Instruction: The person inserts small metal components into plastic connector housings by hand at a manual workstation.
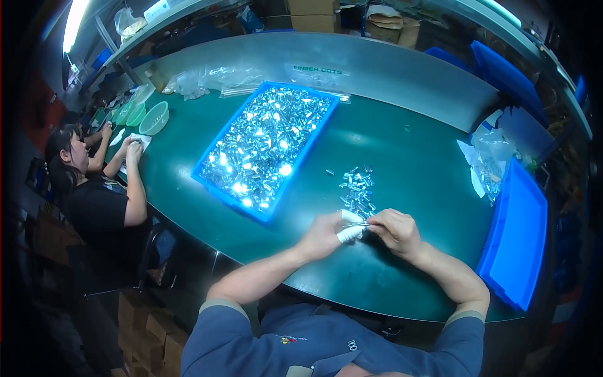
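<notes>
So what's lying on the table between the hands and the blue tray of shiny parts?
In the head view, a small loose heap of metal parts lies there, just above the hands; otherwise bare green tabletop.

Overhead tube light (73, 22) far upper-left of my grips; blown-out glare on metal parts (267, 141), heavy fisheye bend, dark vignetted edges.

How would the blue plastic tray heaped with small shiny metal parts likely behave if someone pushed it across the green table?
The blue plastic tray is probably heavy, since shiny metal parts fill it. It would likely slide flat on the smooth green table rather than tip, being low and wide. Loose parts may shift or spill.
</notes>
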`<state>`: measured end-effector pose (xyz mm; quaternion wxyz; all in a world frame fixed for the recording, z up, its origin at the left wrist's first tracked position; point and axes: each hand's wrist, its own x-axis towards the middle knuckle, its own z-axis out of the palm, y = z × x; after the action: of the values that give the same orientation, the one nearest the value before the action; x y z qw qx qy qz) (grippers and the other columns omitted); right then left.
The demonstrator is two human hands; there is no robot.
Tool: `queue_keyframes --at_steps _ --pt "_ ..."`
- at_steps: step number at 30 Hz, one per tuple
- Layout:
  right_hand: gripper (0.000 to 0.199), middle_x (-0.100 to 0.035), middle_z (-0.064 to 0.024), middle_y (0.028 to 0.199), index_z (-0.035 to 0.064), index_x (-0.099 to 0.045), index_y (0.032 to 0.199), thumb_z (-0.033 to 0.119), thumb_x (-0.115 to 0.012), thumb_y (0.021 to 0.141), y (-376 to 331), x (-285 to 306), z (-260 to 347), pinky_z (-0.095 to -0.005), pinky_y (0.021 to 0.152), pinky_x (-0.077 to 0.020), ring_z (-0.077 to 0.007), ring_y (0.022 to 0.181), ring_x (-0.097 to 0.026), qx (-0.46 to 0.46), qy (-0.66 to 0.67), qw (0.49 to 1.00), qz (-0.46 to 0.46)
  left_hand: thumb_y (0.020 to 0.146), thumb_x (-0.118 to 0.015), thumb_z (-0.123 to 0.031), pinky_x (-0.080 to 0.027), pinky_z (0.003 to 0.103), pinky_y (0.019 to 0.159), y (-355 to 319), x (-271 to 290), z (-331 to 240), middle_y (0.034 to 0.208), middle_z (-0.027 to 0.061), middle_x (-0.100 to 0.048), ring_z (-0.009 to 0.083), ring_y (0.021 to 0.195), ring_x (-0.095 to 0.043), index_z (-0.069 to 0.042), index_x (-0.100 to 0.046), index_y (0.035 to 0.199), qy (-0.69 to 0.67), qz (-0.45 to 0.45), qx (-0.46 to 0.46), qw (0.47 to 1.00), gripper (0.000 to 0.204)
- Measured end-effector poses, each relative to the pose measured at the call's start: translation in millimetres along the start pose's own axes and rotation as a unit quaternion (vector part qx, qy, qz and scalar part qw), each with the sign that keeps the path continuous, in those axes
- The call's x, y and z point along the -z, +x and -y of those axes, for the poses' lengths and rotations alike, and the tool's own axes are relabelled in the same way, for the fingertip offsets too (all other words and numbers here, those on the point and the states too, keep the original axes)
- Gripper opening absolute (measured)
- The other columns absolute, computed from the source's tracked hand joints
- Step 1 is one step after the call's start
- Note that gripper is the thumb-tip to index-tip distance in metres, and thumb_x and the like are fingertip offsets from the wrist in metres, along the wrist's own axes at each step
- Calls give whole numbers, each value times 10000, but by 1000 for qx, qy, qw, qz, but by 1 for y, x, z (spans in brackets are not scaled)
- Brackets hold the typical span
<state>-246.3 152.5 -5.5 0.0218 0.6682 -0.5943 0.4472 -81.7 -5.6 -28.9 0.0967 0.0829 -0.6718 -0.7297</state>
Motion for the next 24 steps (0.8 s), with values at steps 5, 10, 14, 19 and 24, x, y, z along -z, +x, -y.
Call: queue_keyframes --at_steps 5,10,14,19,24 --pt "117 -654 -100 790 34 -663 910 87 -753 857 -7 -8 -5 -384 581 -499 -284 693 -648 37 -31 999 -25 982 -694 -169 -554 286 778 -2 3 5 944 71 -731 124 863 -688 5 -682 1136 45 3 -7 999 233" --pt "134 -638 -104 753 43 -630 829 115 -712 905 -13 -14 -6 -399 546 -473 -281 660 -636 -10 -36 999 -20 950 -720 -190 -543 337 750 -2 -3 6 926 122 -736 203 830 -709 -33 -721 1080 199 -35 -97 975 204" --pt "258 -613 -114 660 40 -617 767 171 -628 989 -20 -16 2 -394 523 -461 -247 569 -619 -209 113 971 -8 887 -756 -59 -546 333 671 5 -6 -4 877 125 -732 223 776 -709 18 -722 1027 341 -65 -209 914 164" --pt "415 -591 -44 596 17 -621 762 268 -512 1075 -21 -10 -3 -310 505 -446 -121 538 -581 -301 237 924 -5 830 -800 -65 -538 371 629 19 -4 -22 848 142 -720 284 733 -694 -5 -728 990 429 -36 -282 858 185" --pt "379 -571 -4 635 49 -598 791 281 -505 1076 -24 -3 -40 -255 534 -417 -75 577 -524 -312 254 892 -208 883 -769 -122 -568 370 731 70 41 -55 937 161 -730 304 843 -724 -20 -724 1009 538 -75 -283 790 168"
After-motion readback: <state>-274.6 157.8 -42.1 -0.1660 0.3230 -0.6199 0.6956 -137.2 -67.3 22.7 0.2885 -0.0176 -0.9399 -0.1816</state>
